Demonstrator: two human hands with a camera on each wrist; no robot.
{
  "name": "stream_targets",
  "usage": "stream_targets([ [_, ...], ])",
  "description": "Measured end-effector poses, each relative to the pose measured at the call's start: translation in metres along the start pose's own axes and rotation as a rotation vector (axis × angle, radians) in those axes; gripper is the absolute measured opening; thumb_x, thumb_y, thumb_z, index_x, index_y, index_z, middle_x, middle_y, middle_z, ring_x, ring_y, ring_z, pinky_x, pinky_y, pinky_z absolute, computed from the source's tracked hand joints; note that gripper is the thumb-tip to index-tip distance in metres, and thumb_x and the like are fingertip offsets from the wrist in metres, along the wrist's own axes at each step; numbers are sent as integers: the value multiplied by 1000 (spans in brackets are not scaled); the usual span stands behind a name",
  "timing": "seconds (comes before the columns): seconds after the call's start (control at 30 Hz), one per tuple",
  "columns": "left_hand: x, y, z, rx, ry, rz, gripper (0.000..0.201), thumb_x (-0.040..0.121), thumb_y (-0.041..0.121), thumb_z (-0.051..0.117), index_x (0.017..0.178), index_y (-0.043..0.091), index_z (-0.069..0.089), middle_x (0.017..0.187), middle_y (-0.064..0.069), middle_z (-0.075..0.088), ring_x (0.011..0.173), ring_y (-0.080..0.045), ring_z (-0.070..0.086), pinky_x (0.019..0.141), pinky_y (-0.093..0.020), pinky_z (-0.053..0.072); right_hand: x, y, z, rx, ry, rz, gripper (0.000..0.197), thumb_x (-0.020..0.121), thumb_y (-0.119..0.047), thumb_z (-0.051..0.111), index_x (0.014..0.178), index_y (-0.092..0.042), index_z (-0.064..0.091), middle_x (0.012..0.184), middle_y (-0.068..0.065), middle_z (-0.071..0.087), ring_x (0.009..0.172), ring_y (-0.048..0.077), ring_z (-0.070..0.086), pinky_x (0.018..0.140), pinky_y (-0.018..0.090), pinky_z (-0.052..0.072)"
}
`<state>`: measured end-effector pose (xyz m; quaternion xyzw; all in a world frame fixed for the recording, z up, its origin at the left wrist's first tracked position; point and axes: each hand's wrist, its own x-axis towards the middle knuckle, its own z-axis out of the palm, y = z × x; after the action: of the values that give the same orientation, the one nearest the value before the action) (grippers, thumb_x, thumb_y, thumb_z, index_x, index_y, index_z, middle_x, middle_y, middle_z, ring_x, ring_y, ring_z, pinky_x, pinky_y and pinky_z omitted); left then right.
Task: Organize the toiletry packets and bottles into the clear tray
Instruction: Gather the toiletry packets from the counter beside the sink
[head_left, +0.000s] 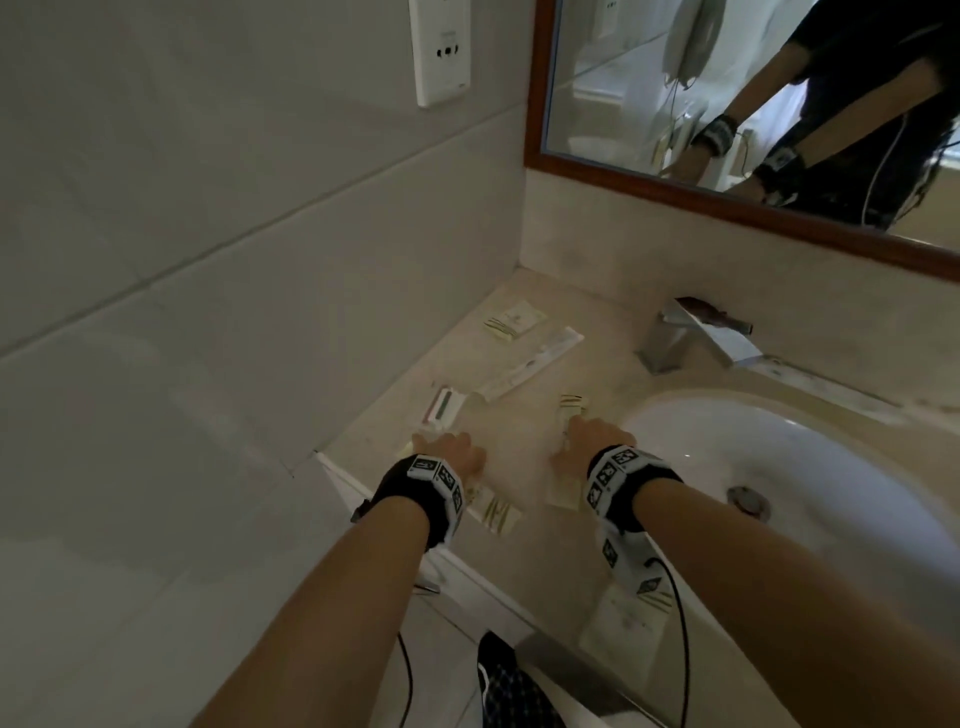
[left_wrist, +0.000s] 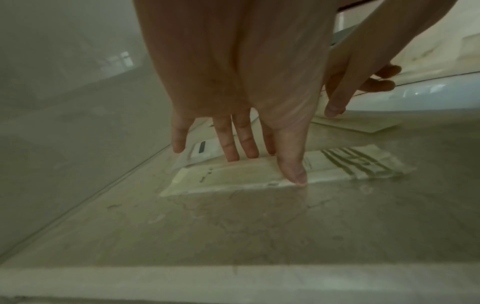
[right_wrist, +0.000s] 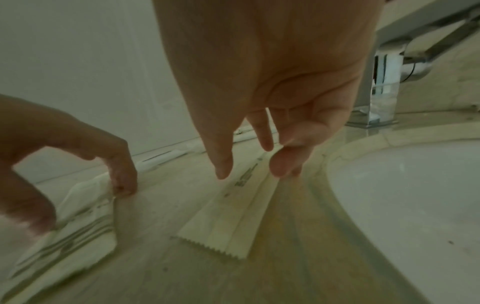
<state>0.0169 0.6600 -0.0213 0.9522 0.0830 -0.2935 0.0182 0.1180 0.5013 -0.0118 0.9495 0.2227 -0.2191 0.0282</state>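
A faint clear tray (head_left: 517, 441) sits on the beige counter between my hands and shows only as a hazy rectangle. My left hand (head_left: 449, 454) (left_wrist: 267, 164) grips its left side, thumb toward the middle and fingers behind. My right hand (head_left: 589, 441) (right_wrist: 249, 162) grips its right side the same way. A striped cream packet (head_left: 496, 512) (left_wrist: 233, 176) lies under the left hand. A long cream packet (head_left: 563, 496) (right_wrist: 228, 222) lies under the right. Loose beyond the tray lie a toothbrush packet (head_left: 524, 366), a square packet (head_left: 514, 322) and a small razor-like packet (head_left: 441, 408). No bottles show.
The white sink basin (head_left: 779, 467) curves close on the right, with the chrome faucet (head_left: 691, 332) behind it. A tiled wall (head_left: 208, 312) borders the counter on the left. Another pale packet (head_left: 623, 623) lies near the counter's front edge under my right forearm. A mirror hangs above.
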Motion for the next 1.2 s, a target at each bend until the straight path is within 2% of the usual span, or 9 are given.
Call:
stream_targets([
  [0.23, 9, 8, 7, 36, 40, -49, 43, 83, 24, 69, 120, 12, 49, 122, -13, 50, 119, -31, 46, 103, -64, 28, 7, -9, 12, 191, 46, 93, 50, 90, -29, 61, 131, -9, 39, 128, 13, 54, 115, 31, 56, 89, 35, 47],
  [0.37, 9, 11, 9, 24, 57, -59, 26, 90, 25, 58, 112, 12, 58, 120, -10, 53, 118, -29, 48, 101, -59, 31, 6, -5, 17, 311, 21, 113, 47, 88, -25, 62, 125, -6, 41, 129, 16, 50, 114, 33, 55, 90, 36, 48],
  [0.53, -4, 18, 3, -82, 110, -97, 26, 98, 29, 43, 114, 12, 56, 118, -10, 61, 110, -28, 58, 102, -48, 32, -4, 4, 21, 377, -9, 90, 34, 86, -23, 65, 112, -4, 56, 110, 14, 62, 95, 31, 63, 75, 32, 50],
  [0.77, -31, 29, -18, -304, 396, -77, 33, 95, 38, 48, 101, 8, 59, 112, -9, 66, 106, -27, 61, 88, -36, 44, -30, 16, 13, 568, 68, 99, 33, 92, -27, 57, 104, 2, 64, 86, 11, 58, 77, 27, 58, 60, 28, 44],
  [0.83, -34, 38, -23, -401, 457, -46, 32, 94, 38, 50, 85, 8, 57, 100, -12, 66, 98, -28, 61, 85, -34, 44, -42, 25, 8, 624, 110, 103, 31, 93, -27, 55, 103, 1, 64, 84, 10, 57, 74, 24, 55, 57, 25, 43],
  [0.9, -31, 51, -27, -528, 508, -23, 40, 92, 37, 55, 62, 14, 41, 73, -9, 55, 79, -29, 57, 72, -33, 43, -53, 39, 5, 668, 145, 110, 27, 93, -27, 54, 97, -3, 64, 82, 7, 57, 73, 22, 54, 54, 23, 41],
  [1.0, -23, 83, -35, -719, 587, 17, 52, 89, 33, 60, 53, 18, 26, 53, 1, 29, 53, -18, 33, 51, -28, 24, -72, 67, 1, 731, 218, 147, 35, 94, -27, 54, 63, -11, 50, 64, 1, 51, 64, 20, 49, 60, 24, 39],
  [1.1, -18, 128, -50, -926, 634, 64, 54, 88, 26, 63, 51, 17, 25, 50, 1, 25, 48, -14, 25, 46, -27, 18, -89, 102, 0, 797, 282, 215, 45, 94, -26, 54, 53, -18, 39, 55, -2, 42, 53, 17, 42, 50, 23, 33],
  [1.2, -9, 175, -59, -1010, 589, 108, 47, 89, 27, 62, 51, 14, 37, 51, -2, 37, 58, -18, 38, 50, -29, 25, -108, 140, 3, 832, 319, 284, 44, 93, -26, 55, 53, -16, 39, 57, 2, 44, 62, 23, 47, 61, 27, 38],
])
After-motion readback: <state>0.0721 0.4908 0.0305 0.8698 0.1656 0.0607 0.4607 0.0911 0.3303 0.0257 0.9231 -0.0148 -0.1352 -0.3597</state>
